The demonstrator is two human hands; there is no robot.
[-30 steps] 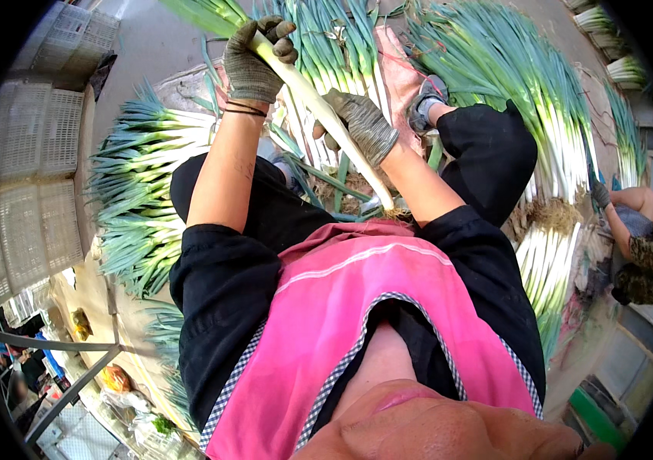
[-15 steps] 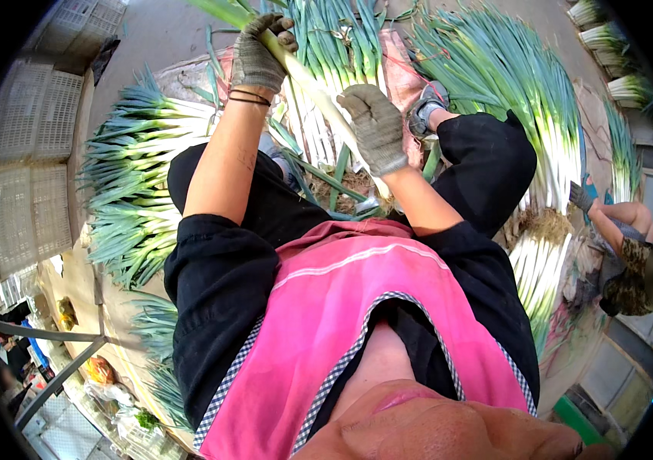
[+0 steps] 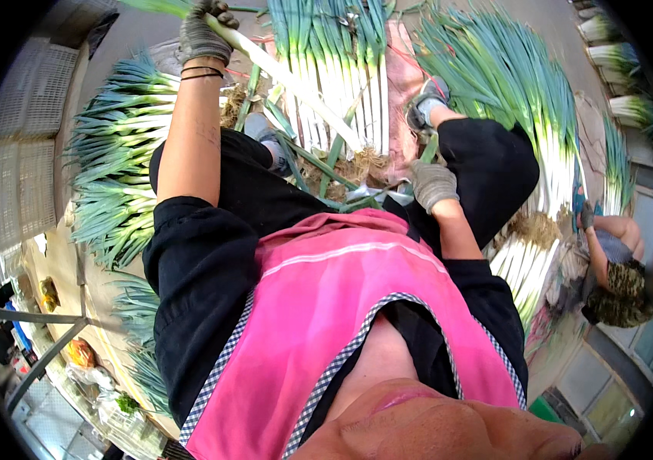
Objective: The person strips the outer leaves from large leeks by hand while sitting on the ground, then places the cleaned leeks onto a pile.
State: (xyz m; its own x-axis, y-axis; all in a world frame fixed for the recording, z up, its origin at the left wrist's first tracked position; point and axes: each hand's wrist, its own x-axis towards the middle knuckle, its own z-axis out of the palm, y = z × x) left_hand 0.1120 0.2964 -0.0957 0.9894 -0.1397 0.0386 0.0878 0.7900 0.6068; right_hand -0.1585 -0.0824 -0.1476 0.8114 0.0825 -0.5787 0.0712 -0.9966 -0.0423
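Note:
My left hand (image 3: 205, 34), in a grey knit glove, is wrapped round the upper, green part of a leek (image 3: 296, 84). The leek slants down to the right, its white shank bare and its brown root tuft low between my feet. Lower on the right, my gloved right hand (image 3: 434, 185) is apart from the leek, beside my bent knee. Its fingers are curled, and whatever is in them is hidden. A green leaf piece (image 3: 428, 149) shows just above its fingertips. Behind the held leek lies a row of leeks (image 3: 330, 69), white ends toward me.
Leek piles lie at the left (image 3: 123, 165) and right (image 3: 506, 84), with more white shanks (image 3: 526, 268) near my right knee. Loose leaves and soil litter the ground between my shoes. Plastic crates (image 3: 23, 146) stand far left. A co-worker (image 3: 621, 287) sits at the right.
My left hand has moved left with the leek. My right hand has come away from the shank and dropped down to the right, beside my knee.

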